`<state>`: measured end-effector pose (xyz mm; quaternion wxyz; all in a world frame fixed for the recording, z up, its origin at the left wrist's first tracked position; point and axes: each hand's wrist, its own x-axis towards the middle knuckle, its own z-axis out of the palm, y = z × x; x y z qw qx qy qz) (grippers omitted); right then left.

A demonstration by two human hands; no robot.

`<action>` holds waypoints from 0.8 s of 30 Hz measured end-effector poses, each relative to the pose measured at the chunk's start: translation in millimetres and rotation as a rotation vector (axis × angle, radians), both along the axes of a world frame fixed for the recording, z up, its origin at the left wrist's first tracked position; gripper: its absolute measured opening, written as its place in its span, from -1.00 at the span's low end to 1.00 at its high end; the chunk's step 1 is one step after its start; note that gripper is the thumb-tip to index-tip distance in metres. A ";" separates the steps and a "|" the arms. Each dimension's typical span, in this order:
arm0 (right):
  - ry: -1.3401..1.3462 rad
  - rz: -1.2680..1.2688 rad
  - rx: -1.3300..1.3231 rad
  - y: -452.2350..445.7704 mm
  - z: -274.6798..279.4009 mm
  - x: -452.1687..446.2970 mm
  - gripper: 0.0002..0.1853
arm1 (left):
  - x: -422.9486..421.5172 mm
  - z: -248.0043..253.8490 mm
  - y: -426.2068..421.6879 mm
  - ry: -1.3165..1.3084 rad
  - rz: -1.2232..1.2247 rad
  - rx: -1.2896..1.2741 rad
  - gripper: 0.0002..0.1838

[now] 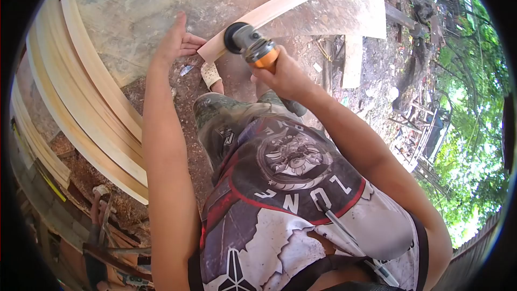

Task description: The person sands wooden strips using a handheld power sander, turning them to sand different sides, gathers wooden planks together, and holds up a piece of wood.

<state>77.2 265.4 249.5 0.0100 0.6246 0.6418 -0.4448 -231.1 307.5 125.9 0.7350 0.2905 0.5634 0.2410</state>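
My right hand [285,75] is wrapped round the orange and grey body of an angle grinder [259,51]. The grinder's dark round disc lies against the near end of a long pale wooden plank [291,2], or just above it; I cannot tell which. That plank rests on a worn, dusty work table [129,13] and stretches away to the upper right. My left hand [176,42] is open, its fingers stretched toward the plank's end. The fingertips are at or very near the plank's left corner, and whether they touch it is unclear.
Several long pale boards [89,86] lie to the left. Below the table edge is a foot in a light clog [209,74]. Another person's hand [100,191] shows at lower left. Littered ground [371,86] and trees [463,129] are on the right.
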 end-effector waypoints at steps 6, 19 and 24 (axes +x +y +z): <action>0.017 -0.021 0.028 15.4 -9.4 13.9 -0.44 | -0.7 -6.5 0.6 -0.001 0.004 -0.003 0.22; -0.017 0.040 -0.031 -2.3 -2.9 -3.0 -0.31 | 17.5 4.6 11.4 0.003 0.040 -0.014 0.20; -0.039 0.215 -0.121 -13.4 16.2 -28.3 -0.28 | 16.4 0.8 14.5 0.028 -0.017 -0.018 0.27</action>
